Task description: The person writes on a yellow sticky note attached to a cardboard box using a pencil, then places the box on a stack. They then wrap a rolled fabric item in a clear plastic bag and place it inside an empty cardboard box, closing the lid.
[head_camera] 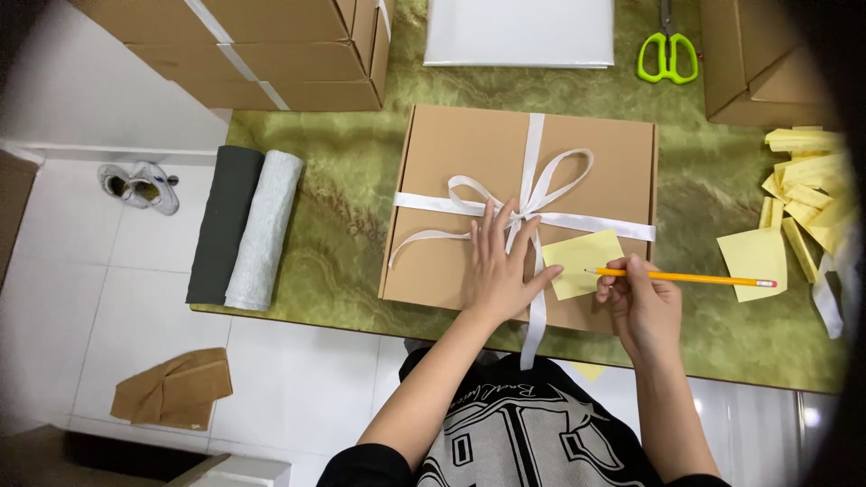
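The right hand (642, 305) pinches a yellow pencil (686, 277), its long axis lying across the table with the tip just left of the fingers, at a yellow sticky note (582, 261). The left hand (501, 271) lies flat and open beside it on the ribboned cardboard box (460, 158)

Green marbled tabletop (361, 180) as landmark, evenly lit. Beyond its far left corner, stacked brown cartons (271, 54) taped in white; at its far right corner, more cartons (749, 63). Against its far edge, a white flat board (519, 32). Along its left edge, two rolls (244, 230), dark grey and pale grey. Left of and below it, glossy white tiled floor (90, 298), with white shoes (140, 185) and a folded cardboard scrap (171, 388).
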